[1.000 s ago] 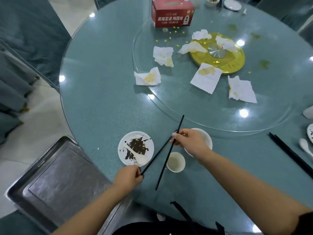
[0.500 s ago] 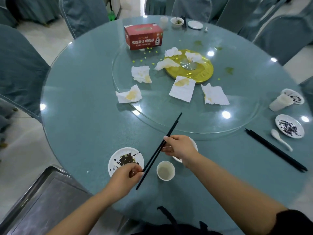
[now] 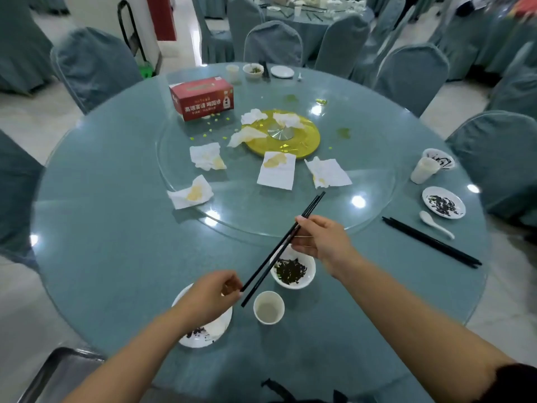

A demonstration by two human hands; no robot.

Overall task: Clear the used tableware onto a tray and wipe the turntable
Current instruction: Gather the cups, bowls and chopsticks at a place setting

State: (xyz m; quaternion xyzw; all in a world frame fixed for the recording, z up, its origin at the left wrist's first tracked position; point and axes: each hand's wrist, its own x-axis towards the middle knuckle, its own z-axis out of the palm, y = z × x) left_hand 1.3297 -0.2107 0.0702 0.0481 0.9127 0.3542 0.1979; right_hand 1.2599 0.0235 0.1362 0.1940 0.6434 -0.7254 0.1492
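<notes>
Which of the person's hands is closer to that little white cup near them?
Left. The left hand sits just beside the cup; the right hand is farther, beyond the bowl.

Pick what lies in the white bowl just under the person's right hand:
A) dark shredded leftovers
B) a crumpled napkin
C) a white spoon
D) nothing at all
A: the white bowl below the right hand holds a dark, shredded heap, while the napkins lie on the turntable and the spoon rests far to the right.
</notes>
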